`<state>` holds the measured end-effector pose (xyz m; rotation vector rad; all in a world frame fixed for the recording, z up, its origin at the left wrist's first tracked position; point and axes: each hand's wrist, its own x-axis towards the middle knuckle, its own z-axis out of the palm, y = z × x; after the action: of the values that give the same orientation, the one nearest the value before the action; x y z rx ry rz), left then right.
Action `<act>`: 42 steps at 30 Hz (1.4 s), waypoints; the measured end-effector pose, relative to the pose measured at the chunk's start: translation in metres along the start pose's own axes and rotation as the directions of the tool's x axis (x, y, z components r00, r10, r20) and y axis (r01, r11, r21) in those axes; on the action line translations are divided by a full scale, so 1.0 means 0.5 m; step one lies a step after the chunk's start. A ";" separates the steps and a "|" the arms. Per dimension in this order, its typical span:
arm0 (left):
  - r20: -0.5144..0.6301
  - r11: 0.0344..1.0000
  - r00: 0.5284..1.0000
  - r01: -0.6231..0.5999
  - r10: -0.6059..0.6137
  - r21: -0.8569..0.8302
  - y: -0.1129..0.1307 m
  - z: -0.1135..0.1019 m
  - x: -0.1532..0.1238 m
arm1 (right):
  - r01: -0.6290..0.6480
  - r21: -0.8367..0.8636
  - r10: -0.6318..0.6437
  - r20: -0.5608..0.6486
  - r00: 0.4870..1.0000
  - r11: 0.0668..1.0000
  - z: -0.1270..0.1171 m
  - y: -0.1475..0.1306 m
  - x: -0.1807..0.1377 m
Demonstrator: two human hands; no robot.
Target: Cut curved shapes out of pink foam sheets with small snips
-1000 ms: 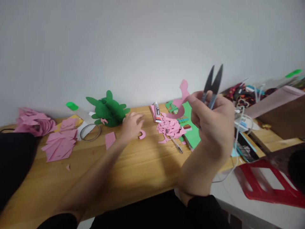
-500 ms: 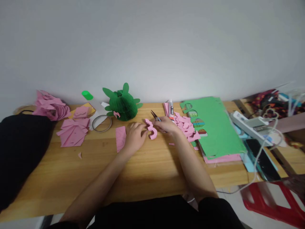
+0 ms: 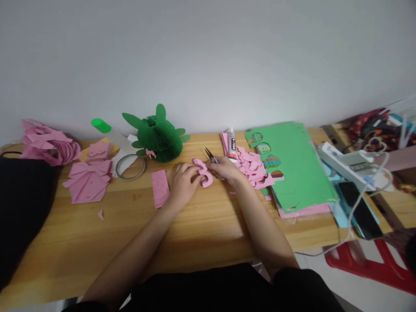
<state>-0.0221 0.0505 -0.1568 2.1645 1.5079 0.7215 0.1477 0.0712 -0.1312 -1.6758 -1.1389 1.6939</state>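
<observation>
My left hand rests on the table with its fingers and thumb bent onto the left edge of a curvy pink paper cut-out, shaped much like a 3. In my right hand is a pair of scissors, blades pointing away and a little left, parted slightly at the tips. The right fingers are close to the cut-out's right side; whether they touch it I cannot tell. Left of my left hand lies a pink paper rectangle with a drawn outline.
Behind stands a green honeycomb paper figure. A tape roll, pink folded paper and a green-capped tube lie left. To the right are pink scraps, a glue tube, green sheets, a power strip and a phone.
The view has shifted, so things at the left sit further left. My hands stay around the cut-out, with the scissors still in the right one; the cut-out has turned slightly.
</observation>
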 end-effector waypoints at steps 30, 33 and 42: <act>-0.103 0.994 0.994 -0.040 0.029 -0.101 -0.023 0.010 0.000 | 0.060 -0.646 -0.223 -0.174 0.959 0.761 0.040 -0.017 -0.043; -0.115 0.993 0.992 -0.057 0.045 -0.107 -0.029 0.014 0.000 | 0.030 -0.693 -0.215 -0.182 0.959 0.720 0.047 -0.023 -0.049; -0.148 0.989 0.986 -0.098 0.081 -0.113 -0.038 0.021 -0.001 | -0.010 -0.744 -0.200 -0.193 0.961 0.668 0.049 -0.027 -0.050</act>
<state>-0.0297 0.0561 -0.1765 2.1407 1.4040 0.9913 0.1242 0.0523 -0.1089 -2.1605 -1.9006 0.9064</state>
